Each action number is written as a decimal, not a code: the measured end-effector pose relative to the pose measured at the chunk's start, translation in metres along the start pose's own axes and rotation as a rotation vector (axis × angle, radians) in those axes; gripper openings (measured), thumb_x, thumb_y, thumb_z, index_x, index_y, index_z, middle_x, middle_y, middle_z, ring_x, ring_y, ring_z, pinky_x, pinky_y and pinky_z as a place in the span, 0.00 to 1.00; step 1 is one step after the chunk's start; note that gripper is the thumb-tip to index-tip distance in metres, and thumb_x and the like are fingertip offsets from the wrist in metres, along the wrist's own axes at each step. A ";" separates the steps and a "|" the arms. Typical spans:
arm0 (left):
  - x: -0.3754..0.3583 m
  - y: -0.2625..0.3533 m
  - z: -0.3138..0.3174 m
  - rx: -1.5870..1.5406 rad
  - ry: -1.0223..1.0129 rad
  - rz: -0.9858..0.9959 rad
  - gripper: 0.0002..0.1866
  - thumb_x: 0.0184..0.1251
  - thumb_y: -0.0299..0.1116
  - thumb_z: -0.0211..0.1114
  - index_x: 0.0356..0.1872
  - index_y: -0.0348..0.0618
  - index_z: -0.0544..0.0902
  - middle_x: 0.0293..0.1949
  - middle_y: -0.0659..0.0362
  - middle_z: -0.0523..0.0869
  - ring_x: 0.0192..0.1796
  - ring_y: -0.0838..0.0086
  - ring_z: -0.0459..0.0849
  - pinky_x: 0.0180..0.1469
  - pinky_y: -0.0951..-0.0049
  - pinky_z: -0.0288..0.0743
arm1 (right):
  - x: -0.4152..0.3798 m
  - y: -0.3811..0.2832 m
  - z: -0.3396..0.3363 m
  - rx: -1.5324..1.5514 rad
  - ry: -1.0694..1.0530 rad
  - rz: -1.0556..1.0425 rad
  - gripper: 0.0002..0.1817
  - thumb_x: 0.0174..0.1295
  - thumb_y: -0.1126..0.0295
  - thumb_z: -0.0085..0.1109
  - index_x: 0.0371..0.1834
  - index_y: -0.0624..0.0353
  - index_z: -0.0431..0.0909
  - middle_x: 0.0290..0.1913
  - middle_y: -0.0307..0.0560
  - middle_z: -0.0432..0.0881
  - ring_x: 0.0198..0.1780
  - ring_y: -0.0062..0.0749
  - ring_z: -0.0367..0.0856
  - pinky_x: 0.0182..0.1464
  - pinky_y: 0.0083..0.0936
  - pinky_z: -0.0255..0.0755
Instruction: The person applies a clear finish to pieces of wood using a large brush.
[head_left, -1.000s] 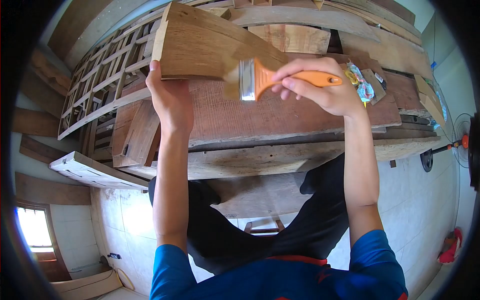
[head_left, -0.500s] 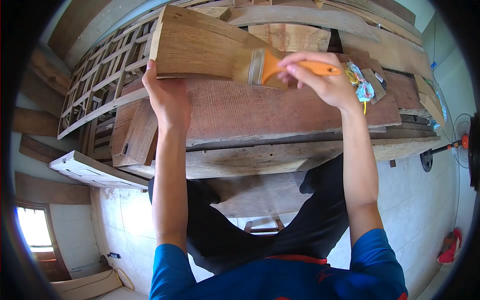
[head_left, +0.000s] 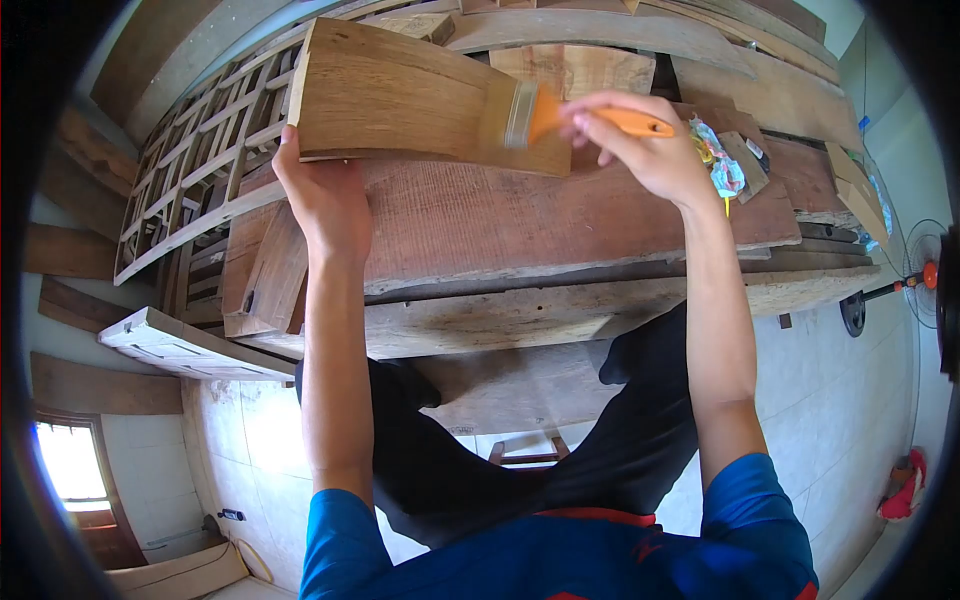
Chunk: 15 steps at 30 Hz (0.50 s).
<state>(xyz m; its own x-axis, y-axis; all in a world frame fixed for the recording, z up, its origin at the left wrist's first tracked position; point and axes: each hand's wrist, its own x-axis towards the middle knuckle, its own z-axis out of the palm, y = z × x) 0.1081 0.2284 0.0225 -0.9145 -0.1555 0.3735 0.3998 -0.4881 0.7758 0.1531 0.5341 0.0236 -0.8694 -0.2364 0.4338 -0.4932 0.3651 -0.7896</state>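
Observation:
My left hand [head_left: 328, 195] grips the near left corner of a wooden board [head_left: 400, 95], thumb on its end and the fingers hidden underneath. The board is held tilted above the workbench, its broad grained face toward me. In my right hand [head_left: 645, 150] is a paintbrush [head_left: 545, 115] with an orange handle and a metal band. Its bristles lie against the right part of the board's face, slightly blurred.
A wide reddish plank [head_left: 520, 225] lies on the bench below the board. To the right sits a crumpled light-blue wrapper [head_left: 725, 175] beside small wood pieces. A slatted wooden frame [head_left: 200, 170] leans at left. A fan [head_left: 925, 280] stands far right.
The brush has moved slightly up across the board's face, away from its near edge. The board and my left hand have shifted a little to the left.

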 end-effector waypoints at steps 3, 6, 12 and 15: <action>0.000 0.003 0.001 0.015 0.001 -0.008 0.29 0.75 0.58 0.46 0.60 0.42 0.73 0.60 0.55 0.75 0.63 0.68 0.68 0.69 0.59 0.55 | 0.000 0.001 -0.008 -0.073 -0.210 0.069 0.13 0.73 0.62 0.55 0.52 0.54 0.84 0.45 0.40 0.88 0.43 0.24 0.86 0.34 0.18 0.78; 0.001 0.002 0.000 0.001 -0.003 -0.002 0.29 0.75 0.57 0.45 0.60 0.42 0.72 0.60 0.55 0.74 0.63 0.68 0.68 0.69 0.59 0.56 | 0.002 0.000 -0.002 0.045 -0.052 0.034 0.13 0.72 0.64 0.57 0.52 0.55 0.84 0.45 0.42 0.88 0.43 0.23 0.86 0.33 0.18 0.77; 0.000 0.003 0.001 -0.004 -0.001 0.001 0.29 0.75 0.57 0.46 0.60 0.42 0.73 0.61 0.54 0.74 0.63 0.67 0.68 0.69 0.58 0.56 | -0.002 0.012 -0.013 0.053 -0.262 0.162 0.12 0.73 0.62 0.56 0.53 0.49 0.85 0.41 0.36 0.88 0.41 0.19 0.86 0.34 0.16 0.75; -0.001 0.003 0.000 0.005 -0.005 0.007 0.29 0.75 0.57 0.46 0.60 0.42 0.72 0.61 0.53 0.74 0.64 0.67 0.68 0.70 0.57 0.55 | 0.000 0.023 -0.011 -0.037 0.039 0.121 0.12 0.72 0.62 0.57 0.52 0.51 0.85 0.42 0.37 0.88 0.39 0.20 0.86 0.33 0.16 0.75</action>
<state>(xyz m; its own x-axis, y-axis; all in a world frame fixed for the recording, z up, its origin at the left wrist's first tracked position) 0.1101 0.2271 0.0241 -0.9116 -0.1547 0.3809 0.4061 -0.4832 0.7756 0.1413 0.5518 0.0105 -0.9228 -0.1533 0.3535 -0.3846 0.4219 -0.8210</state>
